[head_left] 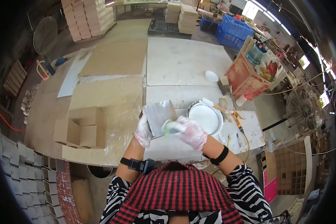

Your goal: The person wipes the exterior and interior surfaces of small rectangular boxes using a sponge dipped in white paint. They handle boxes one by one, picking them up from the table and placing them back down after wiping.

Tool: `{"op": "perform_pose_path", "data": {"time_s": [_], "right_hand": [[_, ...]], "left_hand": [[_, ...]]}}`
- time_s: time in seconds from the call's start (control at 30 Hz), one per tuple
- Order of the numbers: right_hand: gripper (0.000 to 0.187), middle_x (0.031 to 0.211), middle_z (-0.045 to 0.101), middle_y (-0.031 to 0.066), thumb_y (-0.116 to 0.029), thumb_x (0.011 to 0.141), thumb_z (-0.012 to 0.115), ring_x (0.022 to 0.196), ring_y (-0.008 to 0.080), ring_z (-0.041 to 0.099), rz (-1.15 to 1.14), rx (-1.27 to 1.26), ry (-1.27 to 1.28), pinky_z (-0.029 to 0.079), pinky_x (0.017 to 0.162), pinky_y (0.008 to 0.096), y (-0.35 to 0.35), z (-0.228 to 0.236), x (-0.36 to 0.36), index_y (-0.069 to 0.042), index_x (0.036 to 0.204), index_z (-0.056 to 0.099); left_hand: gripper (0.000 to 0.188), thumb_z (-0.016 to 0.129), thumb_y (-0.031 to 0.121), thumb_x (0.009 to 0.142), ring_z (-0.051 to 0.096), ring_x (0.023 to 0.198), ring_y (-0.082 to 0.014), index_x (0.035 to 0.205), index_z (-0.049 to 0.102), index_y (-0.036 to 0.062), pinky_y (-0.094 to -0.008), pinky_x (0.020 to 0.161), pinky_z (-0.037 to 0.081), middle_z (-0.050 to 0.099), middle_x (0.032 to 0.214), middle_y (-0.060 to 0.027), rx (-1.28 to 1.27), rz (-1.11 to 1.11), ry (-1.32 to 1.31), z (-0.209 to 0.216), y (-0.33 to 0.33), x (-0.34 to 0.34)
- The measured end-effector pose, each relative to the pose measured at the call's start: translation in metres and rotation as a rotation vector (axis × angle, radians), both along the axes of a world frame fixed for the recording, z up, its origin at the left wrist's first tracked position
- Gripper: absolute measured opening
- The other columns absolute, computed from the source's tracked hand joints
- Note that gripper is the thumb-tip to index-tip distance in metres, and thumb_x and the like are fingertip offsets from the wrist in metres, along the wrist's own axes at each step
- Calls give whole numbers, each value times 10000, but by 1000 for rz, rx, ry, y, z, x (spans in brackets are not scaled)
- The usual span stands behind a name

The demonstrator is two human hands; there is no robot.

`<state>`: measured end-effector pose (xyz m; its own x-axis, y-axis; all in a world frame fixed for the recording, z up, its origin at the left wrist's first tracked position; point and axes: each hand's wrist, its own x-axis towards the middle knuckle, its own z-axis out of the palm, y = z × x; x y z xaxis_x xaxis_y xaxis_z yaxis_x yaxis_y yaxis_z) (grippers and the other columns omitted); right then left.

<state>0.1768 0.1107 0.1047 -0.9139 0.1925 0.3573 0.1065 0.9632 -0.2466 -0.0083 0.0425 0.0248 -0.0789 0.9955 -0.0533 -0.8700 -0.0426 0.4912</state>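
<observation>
My left hand (143, 133), in a white glove smeared with paint, grips the left side of a small box (157, 114) with a grey-white coated face. My right hand (192, 133), gloved and stained pinkish, is closed around a pale green pad (171, 128) against the box's lower right part. Motion blurs the pad, so its exact kind is unclear. Just right of the box stands a round tub of white paint (204, 118). A paintbrush (221, 109) rests across its far right rim.
Bare brown boxes (92, 135) stand left on the cardboard-covered table (112, 87). A white bowl (211, 76), a red-capped bottle (242, 99) and an orange-yellow tool with a cord (238, 121) lie to the right. Beyond are a reddish crate (246, 76) and a fan (305, 108). Grey boxes (20, 168) are stacked lower left.
</observation>
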Motion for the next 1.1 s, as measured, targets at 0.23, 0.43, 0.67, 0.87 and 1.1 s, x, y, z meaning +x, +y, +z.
{"op": "perform_pose_path", "data": {"time_s": [0.23, 0.43, 0.67, 0.87, 1.1], "right_hand": [[267, 984, 595, 52, -332, 792, 596, 901, 265, 582, -280, -301, -158, 489, 763, 366, 3, 15, -1, -231, 1038, 605], [246, 1023, 580, 38, -257, 811, 545, 915, 240, 579, -311, -63, -10, 505, 762, 339, 47, 16, -20, -232, 1048, 605], [364, 1141, 527, -42, -170, 740, 526, 960, 202, 564, 209, 138, -182, 504, 793, 258, 7, 17, -10, -212, 1096, 592], [338, 968, 597, 89, -376, 852, 503, 923, 321, 577, -241, -186, -157, 468, 789, 404, 39, 26, -42, -157, 1096, 586], [241, 1073, 553, -7, -242, 782, 534, 988, 183, 546, 312, 232, -153, 471, 798, 327, 8, 9, -33, -216, 1009, 612]], "left_hand": [[552, 288, 475, 951, 529, 1110, -249, 1292, 421, 62, -397, 957, 430, 492, 1272, -118, -59, 1, -4, -4, -7, -3], [573, 324, 481, 934, 516, 1118, -300, 1275, 439, 34, -435, 945, 437, 493, 1267, -146, -131, 1, -95, -15, -4, 7], [576, 328, 484, 933, 517, 1119, -281, 1311, 386, 53, -435, 941, 444, 473, 1283, -140, 142, -200, -103, 14, -8, 5], [487, 371, 372, 945, 529, 1104, -276, 1307, 389, 46, -414, 902, 480, 485, 1263, -151, -41, 2, -34, 9, -11, 1], [419, 384, 327, 949, 582, 1020, -248, 1248, 458, 44, -385, 840, 513, 566, 1155, -132, 45, -191, 65, 13, -8, 5]]}}
